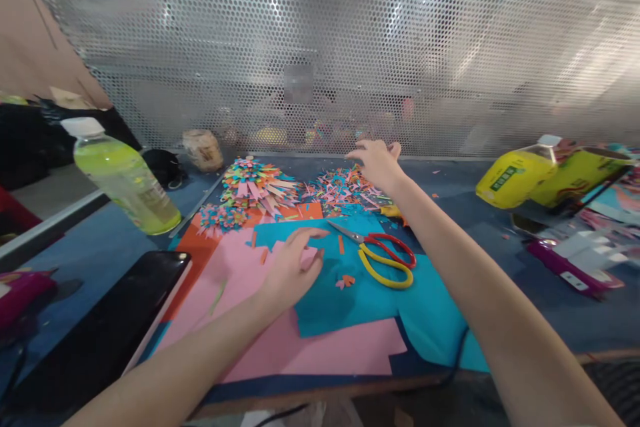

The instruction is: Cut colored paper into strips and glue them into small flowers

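My left hand (pixel 290 270) is low over the pink paper (pixel 240 320) and the edge of the blue paper (pixel 345 310). Its fingers are bent but apart, with no object visible between them. Further back, my right hand (pixel 377 163) hovers with loosely spread fingers over a heap of small colored paper strips (pixel 343 187), seemingly holding nothing. Scissors with one red and one yellow handle (pixel 387 257) lie on the blue paper, blades slightly apart. Orange and pink paper scraps (pixel 346 281) sit just left of them. A cone of fringed paper (pixel 257 183) stands behind my left hand.
A dark phone (pixel 100 327) and a bottle of green drink (pixel 125 177) are on the left. On the right are a yellow bottle (pixel 515 177) and a purple tool (pixel 570 267). A perforated metal panel (pixel 350 40) closes off the back of the table.
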Available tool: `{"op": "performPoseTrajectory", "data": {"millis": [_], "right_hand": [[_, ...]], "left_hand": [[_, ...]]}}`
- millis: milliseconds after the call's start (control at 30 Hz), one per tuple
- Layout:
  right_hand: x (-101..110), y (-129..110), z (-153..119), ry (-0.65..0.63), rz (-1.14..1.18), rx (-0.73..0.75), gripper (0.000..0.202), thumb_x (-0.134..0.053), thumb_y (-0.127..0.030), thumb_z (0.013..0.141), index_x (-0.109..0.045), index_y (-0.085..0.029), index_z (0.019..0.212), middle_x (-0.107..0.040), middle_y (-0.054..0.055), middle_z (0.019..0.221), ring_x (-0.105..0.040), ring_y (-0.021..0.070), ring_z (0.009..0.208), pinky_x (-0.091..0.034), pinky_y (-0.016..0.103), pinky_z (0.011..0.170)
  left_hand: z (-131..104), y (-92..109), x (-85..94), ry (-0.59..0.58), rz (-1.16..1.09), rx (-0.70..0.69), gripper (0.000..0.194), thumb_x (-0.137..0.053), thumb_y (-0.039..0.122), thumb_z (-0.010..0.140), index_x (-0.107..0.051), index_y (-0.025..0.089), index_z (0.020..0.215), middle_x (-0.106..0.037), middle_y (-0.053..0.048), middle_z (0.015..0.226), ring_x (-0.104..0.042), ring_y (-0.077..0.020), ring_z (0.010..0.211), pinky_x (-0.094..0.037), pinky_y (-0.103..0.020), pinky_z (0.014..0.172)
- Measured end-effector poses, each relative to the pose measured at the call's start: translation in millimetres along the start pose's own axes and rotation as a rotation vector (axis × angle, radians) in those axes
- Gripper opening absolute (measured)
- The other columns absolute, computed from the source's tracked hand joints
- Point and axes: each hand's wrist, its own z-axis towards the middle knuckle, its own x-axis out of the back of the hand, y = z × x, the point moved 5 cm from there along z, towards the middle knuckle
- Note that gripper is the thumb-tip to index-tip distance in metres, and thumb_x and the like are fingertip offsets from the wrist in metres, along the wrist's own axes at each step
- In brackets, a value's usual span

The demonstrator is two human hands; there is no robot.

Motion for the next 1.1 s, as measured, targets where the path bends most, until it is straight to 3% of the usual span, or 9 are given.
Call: {"op": "performPoseTrajectory", "data": {"millis": [167, 233, 300, 367, 400, 567, 667, 800, 1100], "right_hand": [[-20.9, 4.4, -7.3, -0.177, -0.039, -0.049, 0.024, -0.047, -0.02, 0.079, -0.061, -0.022, 0.099, -0.065, 0.006, 0.089, -0.056, 0.0235, 0.086, -0.02, 0.052, 0.086], [-26.3, 4.3, -12.2, -0.21, -0.059, -0.026, 0.039, -0.046, -0.011, 0.077, -0.055, -0.027, 0.111, -0.058, 0.008, 0.11, -0.056, 0.0251, 0.092, -0.022, 0.052, 0.087], [-31.9, 3.0, -16.7, -0.286, -0.04, 0.025, 0.062, -0.043, -0.003, 0.074, -0.037, -0.033, 0.128, -0.045, 0.01, 0.128, -0.053, 0.0252, 0.1, -0.031, 0.044, 0.085], [-37.9, 2.9, -19.7, -0.37, -0.007, 0.047, 0.069, -0.039, -0.003, 0.076, -0.021, -0.033, 0.136, -0.042, 0.011, 0.131, -0.053, 0.0225, 0.103, -0.038, 0.033, 0.08], [-40.8, 3.7, -20.4, -0.4, 0.004, 0.042, 0.067, -0.039, -0.005, 0.078, -0.02, -0.032, 0.136, -0.046, 0.01, 0.128, -0.053, 0.0213, 0.103, -0.039, 0.03, 0.077], [-52.9, 14.4, -19.1, -0.459, -0.046, -0.048, 0.031, -0.05, -0.029, 0.079, -0.059, -0.023, 0.108, -0.06, 0.01, 0.108, -0.055, 0.0269, 0.097, -0.04, 0.039, 0.079], [-53.5, 23.0, -17.9, -0.448, -0.083, -0.089, 0.029, -0.047, -0.026, 0.081, -0.06, -0.027, 0.106, -0.061, 0.009, 0.105, -0.054, 0.0269, 0.096, -0.034, 0.048, 0.083], [-47.9, 35.5, -18.5, -0.439, -0.142, -0.134, 0.051, -0.045, -0.008, 0.077, -0.049, -0.038, 0.118, -0.059, 0.007, 0.111, -0.048, 0.0286, 0.104, -0.02, 0.058, 0.088], [-43.8, 79.5, -39.1, -0.491, -0.062, -0.387, 0.038, -0.046, 0.001, 0.069, -0.067, -0.02, 0.093, -0.065, 0.01, 0.095, -0.055, 0.0273, 0.097, -0.019, 0.057, 0.089]], "left_hand": [[-0.6, 2.5, 3.1, 0.017, 0.002, -0.031, 0.027, -0.046, 0.015, 0.078, -0.051, 0.023, 0.103, -0.058, -0.002, 0.105, -0.052, -0.0178, 0.098, -0.043, -0.032, 0.082], [-1.4, 2.8, 2.7, 0.014, 0.007, -0.041, 0.027, -0.046, 0.015, 0.078, -0.051, 0.023, 0.103, -0.058, -0.002, 0.105, -0.052, -0.0179, 0.098, -0.043, -0.032, 0.082], [-2.2, 3.3, 1.6, 0.005, 0.017, -0.049, 0.027, -0.045, 0.015, 0.079, -0.051, 0.023, 0.104, -0.058, -0.003, 0.105, -0.052, -0.0181, 0.097, -0.043, -0.032, 0.082], [-2.6, 4.9, 1.1, -0.003, 0.022, -0.071, 0.027, -0.045, 0.016, 0.08, -0.051, 0.023, 0.105, -0.058, -0.003, 0.106, -0.052, -0.0183, 0.098, -0.043, -0.033, 0.083], [-2.7, 6.0, 1.2, -0.006, 0.021, -0.087, 0.027, -0.044, 0.016, 0.08, -0.051, 0.023, 0.105, -0.058, -0.004, 0.106, -0.052, -0.0183, 0.099, -0.043, -0.033, 0.084], [-2.5, 11.4, 3.6, -0.007, 0.02, -0.145, 0.027, -0.043, 0.014, 0.08, -0.052, 0.023, 0.103, -0.058, -0.005, 0.104, -0.05, -0.0189, 0.102, -0.042, -0.036, 0.088], [-2.6, 11.8, 2.6, -0.032, 0.038, -0.151, 0.026, -0.043, 0.014, 0.08, -0.053, 0.022, 0.102, -0.058, -0.006, 0.103, -0.051, -0.0198, 0.101, -0.041, -0.038, 0.088], [-3.1, 12.0, 1.4, -0.036, 0.032, -0.172, 0.025, -0.043, 0.014, 0.079, -0.054, 0.023, 0.101, -0.059, -0.005, 0.102, -0.051, -0.0192, 0.1, -0.042, -0.036, 0.087], [-3.6, 16.0, 2.2, -0.034, 0.034, -0.201, 0.025, -0.043, 0.012, 0.079, -0.056, 0.022, 0.098, -0.059, -0.004, 0.099, -0.052, -0.018, 0.099, -0.042, -0.034, 0.088]]}}
